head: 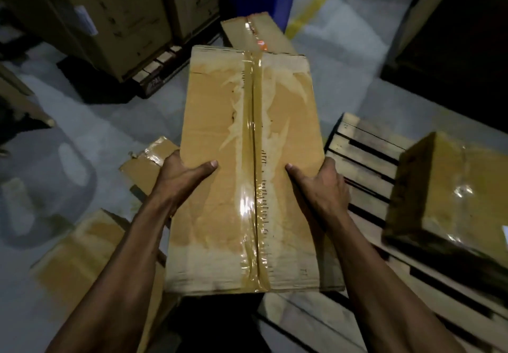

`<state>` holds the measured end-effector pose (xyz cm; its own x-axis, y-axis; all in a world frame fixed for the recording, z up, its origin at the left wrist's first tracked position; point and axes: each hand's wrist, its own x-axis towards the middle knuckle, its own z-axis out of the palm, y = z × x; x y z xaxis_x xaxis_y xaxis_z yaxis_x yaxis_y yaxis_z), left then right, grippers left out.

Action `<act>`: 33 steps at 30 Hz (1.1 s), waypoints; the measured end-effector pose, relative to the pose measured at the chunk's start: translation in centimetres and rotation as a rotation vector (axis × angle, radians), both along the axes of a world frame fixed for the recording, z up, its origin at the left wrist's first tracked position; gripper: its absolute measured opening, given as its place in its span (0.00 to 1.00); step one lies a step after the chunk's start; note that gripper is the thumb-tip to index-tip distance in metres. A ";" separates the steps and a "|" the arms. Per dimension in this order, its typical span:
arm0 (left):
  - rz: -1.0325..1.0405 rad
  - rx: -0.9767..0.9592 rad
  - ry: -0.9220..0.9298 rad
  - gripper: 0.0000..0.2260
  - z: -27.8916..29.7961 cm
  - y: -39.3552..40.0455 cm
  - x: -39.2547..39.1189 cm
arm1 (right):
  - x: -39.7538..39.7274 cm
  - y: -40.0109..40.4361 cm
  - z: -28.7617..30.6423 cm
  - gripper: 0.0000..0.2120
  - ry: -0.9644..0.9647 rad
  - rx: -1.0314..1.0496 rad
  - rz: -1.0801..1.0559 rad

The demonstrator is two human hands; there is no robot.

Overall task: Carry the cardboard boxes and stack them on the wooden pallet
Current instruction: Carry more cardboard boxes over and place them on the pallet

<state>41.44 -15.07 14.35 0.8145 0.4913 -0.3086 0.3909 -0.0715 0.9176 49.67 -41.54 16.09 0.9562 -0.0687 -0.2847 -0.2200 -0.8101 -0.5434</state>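
At the centre of the view, a long taped cardboard box [247, 165] is held between two bare hands — the left hand [181, 179] is clamped on its left side with the thumb laid flat across the top, and the right hand [321, 184] is clamped on its right side in the same way, thumb pointing inward. The remaining fingers are hidden behind the box edges. A strip of glossy tape [254, 160] is run down the middle of the lid. To the right, a wooden pallet [365, 160] is seen, and one box [450, 195] is already set on it. More cardboard boxes are scattered on the grey floor [96, 132] — one beyond the held box [264, 33], others at the lower left [90, 256]. Tall cartons [110, 11] are stood on another pallet at the upper left.
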 end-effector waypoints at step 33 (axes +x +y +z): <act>-0.635 0.008 0.041 0.34 8.3 -15.1 3.5 | -13.9 -15.1 7.8 0.40 -0.033 0.049 -0.651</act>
<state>44.91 -30.16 22.70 0.9353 -0.0815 -0.3443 0.3049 -0.3082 0.9012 35.75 -56.63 23.86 0.7315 -0.6246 -0.2736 -0.6401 -0.4907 -0.5912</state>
